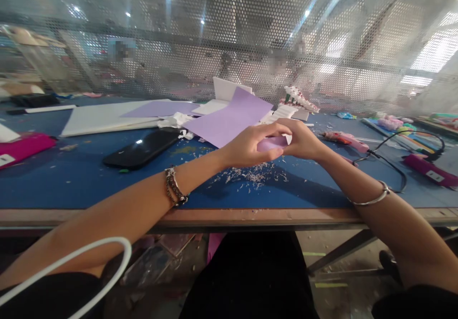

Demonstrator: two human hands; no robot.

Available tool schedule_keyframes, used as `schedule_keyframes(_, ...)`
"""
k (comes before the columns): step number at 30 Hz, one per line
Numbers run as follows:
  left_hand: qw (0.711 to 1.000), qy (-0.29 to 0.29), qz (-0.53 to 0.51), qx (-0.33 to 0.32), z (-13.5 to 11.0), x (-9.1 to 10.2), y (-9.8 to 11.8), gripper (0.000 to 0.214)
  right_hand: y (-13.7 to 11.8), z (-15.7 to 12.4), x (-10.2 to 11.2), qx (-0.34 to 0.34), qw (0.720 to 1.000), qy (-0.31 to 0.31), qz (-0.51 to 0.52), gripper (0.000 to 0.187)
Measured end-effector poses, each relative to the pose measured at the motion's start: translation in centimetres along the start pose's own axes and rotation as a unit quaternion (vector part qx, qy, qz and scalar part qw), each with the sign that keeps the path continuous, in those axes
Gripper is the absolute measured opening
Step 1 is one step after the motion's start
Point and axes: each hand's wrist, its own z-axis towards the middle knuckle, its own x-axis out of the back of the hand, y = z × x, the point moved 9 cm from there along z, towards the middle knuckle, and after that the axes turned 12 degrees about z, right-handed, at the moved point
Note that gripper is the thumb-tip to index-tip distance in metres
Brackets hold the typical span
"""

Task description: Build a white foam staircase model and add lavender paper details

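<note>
Between my two hands is a small piece of purple paper [271, 143], bent or curled, with a pale edge showing at its right. My left hand [252, 142] grips it from the left, thumb below and fingers above. My right hand [302, 140] closes on its right end, and the fingertips of both hands meet there. Some of the right fingers are hidden. Just behind the hands lies a larger purple sheet [232, 116], tilted over white pieces. Small paper shreds [255, 175] are scattered on the blue table below the hands.
A black phone [143, 149] lies left of my hands, near white sheets [103, 117]. A pink glue gun [348, 141] with a black cable [404, 180] is on the right. Magenta cases [26, 149] sit at the far left and right. Behind stands a perforated metal screen [236, 27].
</note>
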Motion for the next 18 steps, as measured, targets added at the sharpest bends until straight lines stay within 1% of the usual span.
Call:
schedule_keyframes(3,0.996,-0.018,0.07,-0.043,-0.1,0.2,0.0,0.06,-0.1,0.0,0.2,-0.01,1.0,0.013,0.022,0.019)
schedule_keyframes(5,0.992,-0.037,0.108,-0.058,-0.1,0.1,0.0,0.071,-0.3,-0.1,0.1,-0.012,0.999,0.017,0.043,0.015)
schedule_keyframes(8,0.98,-0.052,0.177,-0.076,-0.1,-0.2,0.3,0.079,-0.6,-0.1,-0.2,-0.013,0.998,0.009,0.056,0.019)
schedule_keyframes(10,0.969,-0.052,0.224,-0.088,-0.1,-0.4,0.5,0.071,-0.5,-0.1,-0.5,-0.019,0.998,-0.002,0.065,0.026)
schedule_keyframes(13,0.957,-0.032,0.266,-0.111,-0.2,-0.7,0.8,0.052,-0.4,-0.1,-0.7,-0.024,0.996,-0.004,0.086,0.027)
schedule_keyframes(16,0.947,0.014,0.296,-0.128,-0.3,-0.2,0.9,0.042,-0.5,-0.1,-0.3,-0.025,0.994,0.012,0.109,0.026)
schedule_keyframes(18,0.938,0.05,0.312,-0.144,-0.5,0.3,1.2,0.039,-0.4,-0.1,0.0,-0.034,0.991,0.026,0.13,0.025)
